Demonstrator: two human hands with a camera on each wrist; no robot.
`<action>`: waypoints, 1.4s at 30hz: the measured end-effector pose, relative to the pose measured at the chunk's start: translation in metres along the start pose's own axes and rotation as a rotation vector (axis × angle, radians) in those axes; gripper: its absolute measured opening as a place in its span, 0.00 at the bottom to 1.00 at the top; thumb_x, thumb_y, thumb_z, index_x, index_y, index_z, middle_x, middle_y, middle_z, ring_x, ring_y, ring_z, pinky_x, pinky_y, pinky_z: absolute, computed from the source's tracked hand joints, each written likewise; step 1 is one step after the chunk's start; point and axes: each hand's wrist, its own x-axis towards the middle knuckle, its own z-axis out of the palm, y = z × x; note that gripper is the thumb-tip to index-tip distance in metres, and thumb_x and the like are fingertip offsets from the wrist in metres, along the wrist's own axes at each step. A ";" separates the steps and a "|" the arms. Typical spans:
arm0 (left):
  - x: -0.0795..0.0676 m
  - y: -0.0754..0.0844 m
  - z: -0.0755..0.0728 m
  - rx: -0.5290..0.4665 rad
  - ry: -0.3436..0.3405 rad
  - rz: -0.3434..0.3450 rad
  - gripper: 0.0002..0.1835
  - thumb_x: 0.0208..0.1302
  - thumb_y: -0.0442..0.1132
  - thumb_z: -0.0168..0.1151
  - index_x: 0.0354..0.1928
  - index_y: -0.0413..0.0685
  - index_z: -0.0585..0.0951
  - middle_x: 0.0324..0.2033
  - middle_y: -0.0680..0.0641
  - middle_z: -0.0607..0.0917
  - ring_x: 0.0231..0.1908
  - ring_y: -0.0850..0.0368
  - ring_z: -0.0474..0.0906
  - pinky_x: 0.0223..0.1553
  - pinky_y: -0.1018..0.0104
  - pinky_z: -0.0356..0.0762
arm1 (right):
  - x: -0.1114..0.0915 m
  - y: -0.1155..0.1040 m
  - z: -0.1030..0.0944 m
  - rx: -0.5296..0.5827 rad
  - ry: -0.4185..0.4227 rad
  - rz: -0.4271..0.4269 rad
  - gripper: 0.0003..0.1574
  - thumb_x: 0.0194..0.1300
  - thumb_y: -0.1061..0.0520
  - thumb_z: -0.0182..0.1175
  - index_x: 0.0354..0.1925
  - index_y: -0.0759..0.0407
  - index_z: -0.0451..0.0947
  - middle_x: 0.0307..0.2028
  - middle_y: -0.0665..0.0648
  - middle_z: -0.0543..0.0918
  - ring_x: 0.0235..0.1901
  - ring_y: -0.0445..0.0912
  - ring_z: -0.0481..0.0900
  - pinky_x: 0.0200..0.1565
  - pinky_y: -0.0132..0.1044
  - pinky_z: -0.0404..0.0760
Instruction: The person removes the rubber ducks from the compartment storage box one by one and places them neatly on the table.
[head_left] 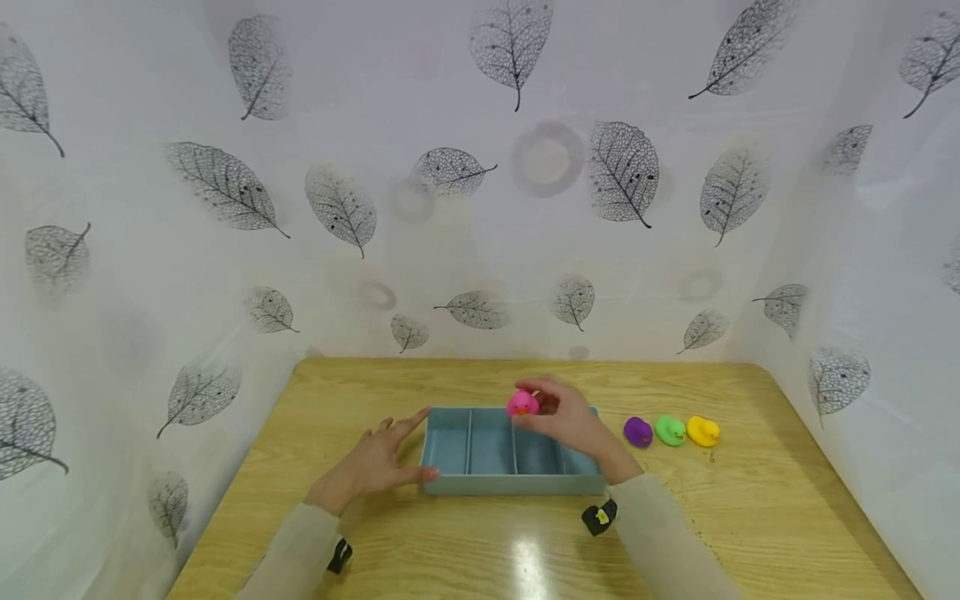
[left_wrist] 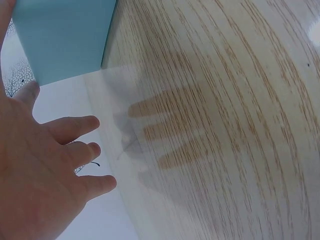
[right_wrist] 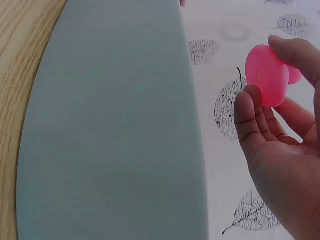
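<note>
My right hand (head_left: 568, 421) pinches a pink toy duck (head_left: 522, 403) between thumb and fingers above the back rim of a blue-grey divided tray (head_left: 517, 485). In the right wrist view the duck (right_wrist: 267, 75) is clear of the tray's wall (right_wrist: 115, 125). At the tray's left end, my left hand (head_left: 371, 462) has its thumb by the front corner and its index finger by the back corner. The left wrist view shows the other fingers of that hand (left_wrist: 45, 165) spread out beside the tray. My right hand partly covers the tray's right-hand compartments.
Right of the tray, a purple duck (head_left: 638, 432), a green duck (head_left: 671, 430) and a yellow duck (head_left: 703, 431) stand in a row on the wooden table (head_left: 480, 550). A white leaf-patterned curtain (head_left: 480, 250) surrounds the table's back and sides.
</note>
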 end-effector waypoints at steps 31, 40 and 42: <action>-0.001 0.001 0.000 -0.006 -0.002 0.006 0.57 0.61 0.73 0.68 0.86 0.70 0.50 0.80 0.40 0.66 0.78 0.19 0.51 0.72 0.16 0.45 | -0.037 0.023 -0.073 -0.181 0.144 -0.022 0.31 0.67 0.60 0.72 0.66 0.61 0.80 0.58 0.65 0.84 0.44 0.48 0.83 0.47 0.31 0.86; -0.002 0.003 -0.002 -0.006 -0.002 0.003 0.57 0.61 0.73 0.68 0.86 0.70 0.50 0.80 0.39 0.66 0.78 0.18 0.50 0.73 0.16 0.45 | -0.048 0.026 -0.093 -0.233 0.184 0.018 0.31 0.69 0.57 0.72 0.68 0.59 0.79 0.63 0.64 0.82 0.47 0.44 0.81 0.48 0.27 0.83; -0.002 0.004 -0.002 -0.009 -0.002 -0.001 0.57 0.61 0.73 0.68 0.86 0.69 0.50 0.79 0.39 0.66 0.78 0.19 0.50 0.73 0.16 0.44 | -0.050 0.027 -0.097 -0.252 0.186 0.033 0.32 0.69 0.56 0.71 0.68 0.59 0.79 0.64 0.64 0.82 0.48 0.44 0.81 0.49 0.27 0.83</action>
